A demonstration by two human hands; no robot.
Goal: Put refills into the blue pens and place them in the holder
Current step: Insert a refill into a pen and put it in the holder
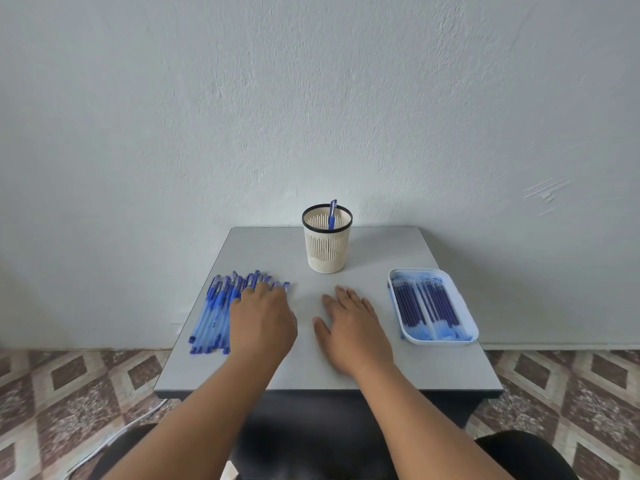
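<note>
A pile of several blue pens [216, 308] lies on the left of the grey table [381, 258]. My left hand [261, 318] lies over the right side of that pile, fingers reaching onto the pens; whether it grips one is hidden. My right hand [353, 327] rests flat on the table's middle, fingers straight, holding nothing. A cream slotted holder [327, 252] with a black rim stands at the back centre, with one blue pen [332, 214] upright in it. A white tray [465, 303] on the right holds several dark blue refills [427, 304].
The table stands against a pale wall. Patterned tiled floor shows on both sides. A white cable [104, 441] runs across the floor at lower left. My knees show at the bottom edge.
</note>
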